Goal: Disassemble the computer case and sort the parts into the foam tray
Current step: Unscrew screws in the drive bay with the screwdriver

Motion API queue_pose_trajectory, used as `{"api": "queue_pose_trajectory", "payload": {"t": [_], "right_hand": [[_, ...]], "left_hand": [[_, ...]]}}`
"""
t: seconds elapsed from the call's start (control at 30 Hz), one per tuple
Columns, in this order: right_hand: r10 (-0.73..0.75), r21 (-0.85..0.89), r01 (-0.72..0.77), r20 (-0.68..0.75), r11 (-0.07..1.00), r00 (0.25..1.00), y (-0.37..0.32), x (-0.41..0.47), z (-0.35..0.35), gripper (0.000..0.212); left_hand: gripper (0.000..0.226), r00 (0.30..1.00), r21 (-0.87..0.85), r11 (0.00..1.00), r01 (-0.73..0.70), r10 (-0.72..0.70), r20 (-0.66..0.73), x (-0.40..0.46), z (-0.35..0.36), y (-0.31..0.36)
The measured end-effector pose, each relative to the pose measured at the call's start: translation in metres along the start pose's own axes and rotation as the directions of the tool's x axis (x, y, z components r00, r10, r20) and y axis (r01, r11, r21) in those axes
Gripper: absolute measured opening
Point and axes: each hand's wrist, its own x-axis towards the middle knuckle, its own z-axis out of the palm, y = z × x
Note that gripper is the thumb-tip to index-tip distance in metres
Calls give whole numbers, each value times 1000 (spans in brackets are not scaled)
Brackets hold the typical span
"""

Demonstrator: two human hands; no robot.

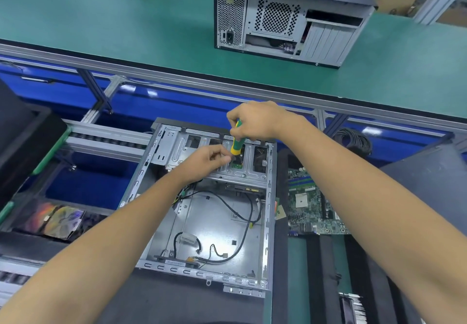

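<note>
head view. we see the open computer case [202, 210] lying on its side on a dark mat, its bare grey metal floor facing up, with punched slots along the near rim and loose black cables [240, 212] trailing across the inside. at the far end of the case sits a silver drive cage [214, 154] with stamped ribs and cutouts. above the cage, our right hand [257, 121] curls round the top of a green and yellow screwdriver [237, 142], which stands nearly upright with its tip down at the cage. our left hand [209, 158] pinches its fingertips just beside the lower end of the screwdriver; what it holds, if anything, we cannot tell. right of the case, a green motherboard [313, 210] lies flat on black foam. far beyond the case, a second closed computer case [283, 17] stands on the green bench [101, 20], its rear panel facing us.
</note>
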Motion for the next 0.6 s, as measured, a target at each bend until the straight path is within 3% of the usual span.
{"api": "queue_pose_trajectory", "payload": {"t": [0.6], "right_hand": [[66,52,-69,53,996,996,-1,8,1,23]], "left_hand": [[10,999,47,998,-37,38,-22,-3,7,0]]}}
